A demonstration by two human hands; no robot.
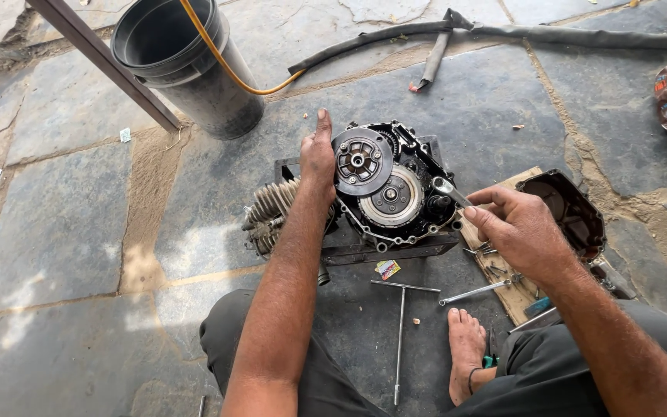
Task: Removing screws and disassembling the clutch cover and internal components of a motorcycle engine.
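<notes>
1 engine (384,193), cast metal, dark and oily, sat on the stone floor (63,232) with its side cover off, exposing 1 round, ribbed clutch plate (362,162) and 1 larger silver disc (391,197) just below it. 1 finned cylinder (270,210), pale grey, projected from the engine's left side. The left hand (317,158) lay flat and unclenched against the engine's left edge, fingers extended, touching the clutch plate's rim. The right hand (512,225) was clenched around the shaft of 1 polished steel spanner (449,190), whose ring end rested on the engine's right edge. 1 detached cover (569,212), bowl-shaped with a rusty brown interior, lay to the right of the engine on 1 wooden board (503,289). In front of the engine lay 1 T-handled wrench (401,332), thin and grey, 1 chrome spanner (474,293), and 1 small coloured card (387,269). Behind the engine stood 2 nested black plastic buckets (187,66), round and smooth, crossed by 1 yellow hose (229,66). 1 flattened dark rubber tube (457,31) stretched across the floor further back. 1 bare foot (466,351) rested beside the T-handled wrench.
</notes>
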